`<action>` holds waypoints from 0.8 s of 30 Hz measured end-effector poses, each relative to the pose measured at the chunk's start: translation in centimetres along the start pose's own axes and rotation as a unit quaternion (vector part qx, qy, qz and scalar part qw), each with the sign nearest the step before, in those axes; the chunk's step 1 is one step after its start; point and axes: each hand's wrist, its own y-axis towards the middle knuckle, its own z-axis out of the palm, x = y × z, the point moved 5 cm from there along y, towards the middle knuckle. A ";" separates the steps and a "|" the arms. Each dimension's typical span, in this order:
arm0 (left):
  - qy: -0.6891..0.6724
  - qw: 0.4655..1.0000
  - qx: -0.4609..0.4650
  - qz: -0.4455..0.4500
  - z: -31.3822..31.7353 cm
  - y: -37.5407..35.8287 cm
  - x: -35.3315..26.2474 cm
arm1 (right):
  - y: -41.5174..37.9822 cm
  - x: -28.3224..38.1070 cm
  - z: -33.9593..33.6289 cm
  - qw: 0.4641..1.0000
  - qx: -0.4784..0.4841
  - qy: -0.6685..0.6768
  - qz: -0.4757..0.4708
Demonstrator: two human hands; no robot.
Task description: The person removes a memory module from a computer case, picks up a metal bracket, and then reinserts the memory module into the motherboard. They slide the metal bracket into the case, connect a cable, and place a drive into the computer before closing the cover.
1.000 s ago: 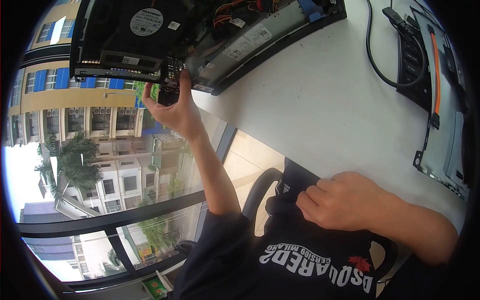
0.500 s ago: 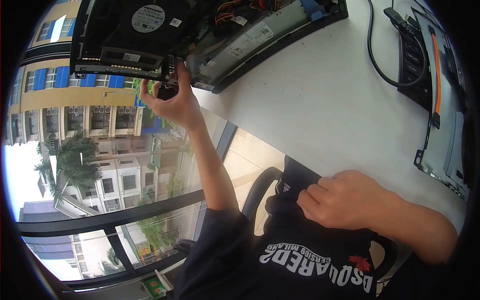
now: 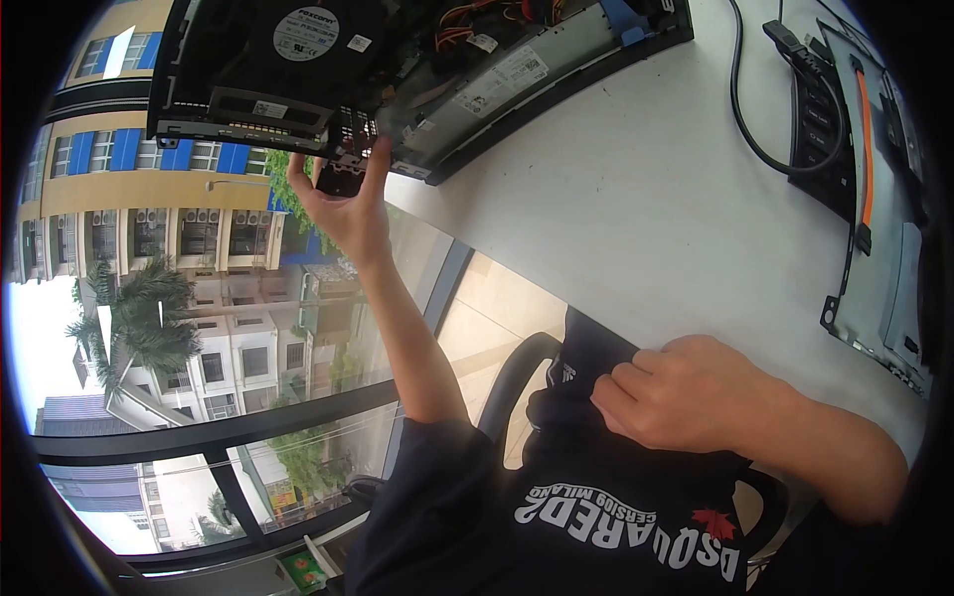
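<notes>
Since the earlier frames, the open computer case [image 3: 432, 89] has turned slightly and sits a little farther to the right. The left hand [image 3: 343, 164] has shifted with its near edge, and more of the small black part [image 3: 341, 181] there now shows. The right hand [image 3: 661, 392] has hardly changed.

The left hand's thumb and fingers stand wide, on either side of that black part at the case's near edge; whether they press on it, the person's grip does not reveal. The right hand is curled closed, below and to the right of the case; what it may hold cannot be told.

One case rests on one white table [image 3: 556, 219]. Inside it are one fan [image 3: 306, 33] and several coloured wires [image 3: 457, 30], their number unclear. Well to the right of the case lie one keyboard [image 3: 820, 134], one black cable [image 3: 740, 109], one orange cable [image 3: 867, 149] and one metal panel [image 3: 879, 298].
</notes>
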 end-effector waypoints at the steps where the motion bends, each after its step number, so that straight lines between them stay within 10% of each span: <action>1: -0.010 1.000 0.008 -0.008 -0.3 -0.1 0.1 | 0.0 0.0 0.0 1.000 0.002 0.000 0.001; 24: -0.029 0.995 -0.077 -0.062 -0.4 -2.7 -0.4 | 0.1 0.1 -0.1 0.999 -0.026 -0.018 0.009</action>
